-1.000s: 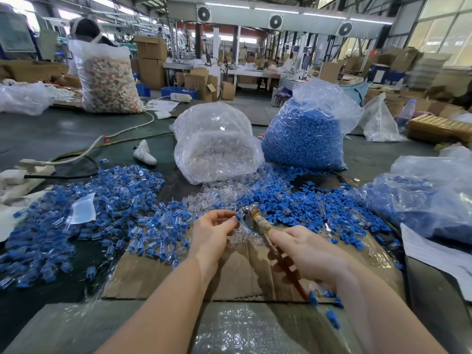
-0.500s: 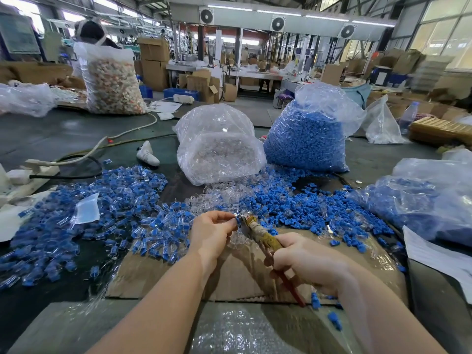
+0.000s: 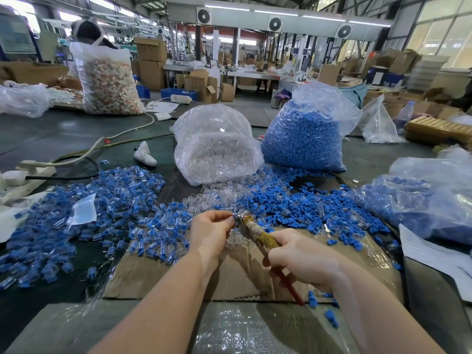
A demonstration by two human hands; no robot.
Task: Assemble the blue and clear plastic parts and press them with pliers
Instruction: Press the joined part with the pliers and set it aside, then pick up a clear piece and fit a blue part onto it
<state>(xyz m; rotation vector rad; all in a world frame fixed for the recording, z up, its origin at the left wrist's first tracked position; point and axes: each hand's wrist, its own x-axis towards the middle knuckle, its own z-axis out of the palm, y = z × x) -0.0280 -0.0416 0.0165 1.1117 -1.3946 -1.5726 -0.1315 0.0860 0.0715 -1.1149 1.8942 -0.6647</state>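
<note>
My right hand grips the handles of the pliers, whose taped yellowish and red handles run toward me. The jaws point up-left and meet my left hand, which pinches a small part at the jaw tips; the part itself is mostly hidden by my fingers. A heap of assembled blue-and-clear pieces lies to the left. Loose blue caps spread to the right, and loose clear parts lie just beyond my hands.
A bag of clear parts and a bag of blue parts stand behind the piles. Another bag with blue parts lies right. Flattened cardboard lies under my hands. A power strip with cables is at far left.
My right hand has tightened round the pliers handles, bringing them closer together. The jaws stay against the part in my left hand. The view has dipped slightly.
</note>
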